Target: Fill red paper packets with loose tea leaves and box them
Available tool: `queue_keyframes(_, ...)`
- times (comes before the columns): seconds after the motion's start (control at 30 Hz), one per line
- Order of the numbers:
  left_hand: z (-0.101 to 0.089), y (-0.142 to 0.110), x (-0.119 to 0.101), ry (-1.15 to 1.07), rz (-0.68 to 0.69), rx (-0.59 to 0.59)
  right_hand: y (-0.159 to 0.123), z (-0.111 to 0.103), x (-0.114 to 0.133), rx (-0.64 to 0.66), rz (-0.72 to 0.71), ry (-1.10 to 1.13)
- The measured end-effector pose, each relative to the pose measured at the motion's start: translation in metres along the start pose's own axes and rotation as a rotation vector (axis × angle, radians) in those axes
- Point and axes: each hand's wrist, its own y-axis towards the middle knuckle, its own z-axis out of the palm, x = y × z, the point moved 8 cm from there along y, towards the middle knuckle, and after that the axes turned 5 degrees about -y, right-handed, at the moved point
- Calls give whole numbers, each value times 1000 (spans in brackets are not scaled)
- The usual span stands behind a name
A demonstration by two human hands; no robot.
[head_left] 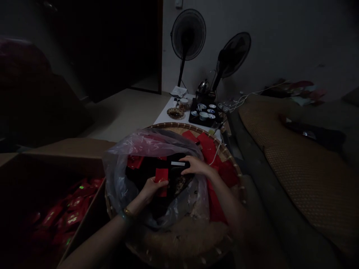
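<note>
My left hand (153, 187) is closed on a small red packet (162, 177), held upright over a clear plastic bag (123, 164). My right hand (196, 165) is closed on a dark scoop-like object with a white label (178, 164), close to the packet's top. The bag lies open in a round woven basket tray (224, 149) and holds dark loose material (179, 185). More red packets (209, 147) lie on the tray to the right of the bag.
A cardboard box (56, 157) at left holds several filled red packets (70, 215). Beyond the tray is a white table (165, 112) with a tea set (203, 112) and kettle. Two standing fans (187, 35) are at the back wall. A sofa with woven mats (294, 157) is at right.
</note>
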Motion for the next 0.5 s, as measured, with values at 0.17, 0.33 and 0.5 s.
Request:
queue_keyframes(0.17, 21, 3, 0, 13, 65, 35, -2, 2, 20, -32, 6, 45)
queue_keyframes(0.33, 38, 6, 1, 28, 129, 17, -1, 2, 20, -108, 51, 94)
queue_keyframes(0.5, 45, 8, 5, 55, 126, 1, -1, 4, 13, -148, 101, 148)
